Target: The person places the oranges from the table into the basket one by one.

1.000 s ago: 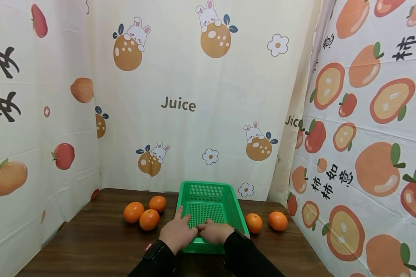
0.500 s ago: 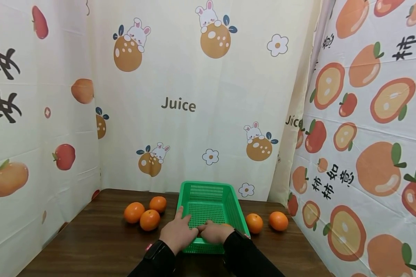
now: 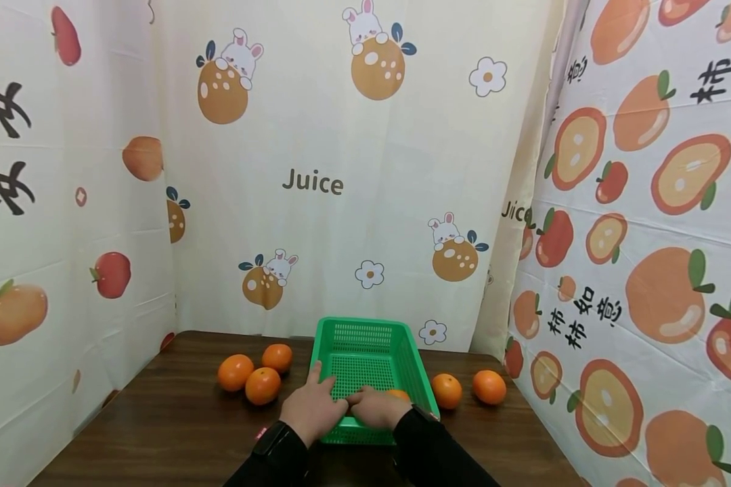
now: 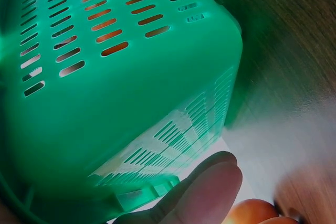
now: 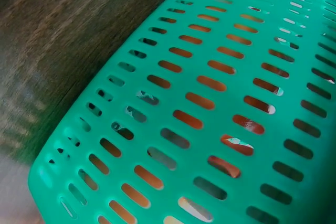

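Note:
A green slotted plastic basket [image 3: 417, 365] stands on the table before me. My left hand [image 3: 313, 408] lies over its front left corner, index finger stretched forward along the rim. Straight fingers [image 4: 210, 190] of this hand show past the basket wall in the left wrist view. My right hand [image 3: 374, 407] lies over the front right part, fingers pointing left, its tips right at the left thumb. Beyond its wrist peeks an orange [image 3: 400, 393] inside the basket. Orange patches also show through the slots in both wrist views. I cannot tell whether the right fingers hold anything.
Left of the basket, several oranges cluster: one nearest [image 3: 262, 386], one at left [image 3: 234, 373] and one behind [image 3: 277, 358]. To its right sit two more, an inner orange [image 3: 447, 391] and an outer orange [image 3: 489, 387]. Printed curtains [image 3: 396, 223] enclose the dark wooden table [image 3: 146, 412].
The view shifts very slightly, and a bit more of the orange inside the basket shows beyond the right wrist. Both hands and the basket stay where they were.

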Motion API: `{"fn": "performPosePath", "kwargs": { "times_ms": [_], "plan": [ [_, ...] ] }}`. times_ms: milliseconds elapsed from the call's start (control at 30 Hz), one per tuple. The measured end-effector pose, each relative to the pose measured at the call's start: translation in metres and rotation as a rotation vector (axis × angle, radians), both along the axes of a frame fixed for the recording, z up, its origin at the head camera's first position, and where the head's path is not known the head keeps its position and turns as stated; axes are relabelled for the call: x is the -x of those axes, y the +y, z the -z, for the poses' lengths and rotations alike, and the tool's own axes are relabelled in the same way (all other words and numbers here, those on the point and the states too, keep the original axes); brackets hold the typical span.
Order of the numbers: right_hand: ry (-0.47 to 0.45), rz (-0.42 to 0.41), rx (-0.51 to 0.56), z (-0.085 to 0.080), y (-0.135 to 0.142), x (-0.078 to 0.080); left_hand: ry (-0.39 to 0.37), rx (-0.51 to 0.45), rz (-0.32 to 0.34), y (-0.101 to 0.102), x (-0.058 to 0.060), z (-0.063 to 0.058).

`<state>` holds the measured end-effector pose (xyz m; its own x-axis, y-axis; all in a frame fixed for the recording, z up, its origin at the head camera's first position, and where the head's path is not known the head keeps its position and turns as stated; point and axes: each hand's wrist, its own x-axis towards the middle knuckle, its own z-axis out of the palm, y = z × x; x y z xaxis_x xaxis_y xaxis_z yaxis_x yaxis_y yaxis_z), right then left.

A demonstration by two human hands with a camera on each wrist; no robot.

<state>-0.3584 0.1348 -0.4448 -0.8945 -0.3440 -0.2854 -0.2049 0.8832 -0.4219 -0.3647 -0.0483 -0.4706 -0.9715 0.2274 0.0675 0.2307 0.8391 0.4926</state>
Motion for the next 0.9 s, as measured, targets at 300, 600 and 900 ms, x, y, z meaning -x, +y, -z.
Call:
{"fn": "performPosePath", "kwargs": {
  "times_ms": [300, 600, 900],
  "plan": [
    [0.052, 0.002, 0.001, 0.0000, -0.0011, -0.0052, -0.008, 0.008, 0.000, 0.0001, -0.0005, 0.0007],
    [0.123, -0.004, 0.017, -0.0002, -0.0006, -0.0084, -0.001, 0.005, -0.005, 0.0009, -0.0003, -0.0011],
    [0.164, -0.020, 0.044, 0.0018, 0.0002, -0.0092, 0.007, -0.004, 0.001, 0.0006, -0.0053, -0.0032]
  ]
}}
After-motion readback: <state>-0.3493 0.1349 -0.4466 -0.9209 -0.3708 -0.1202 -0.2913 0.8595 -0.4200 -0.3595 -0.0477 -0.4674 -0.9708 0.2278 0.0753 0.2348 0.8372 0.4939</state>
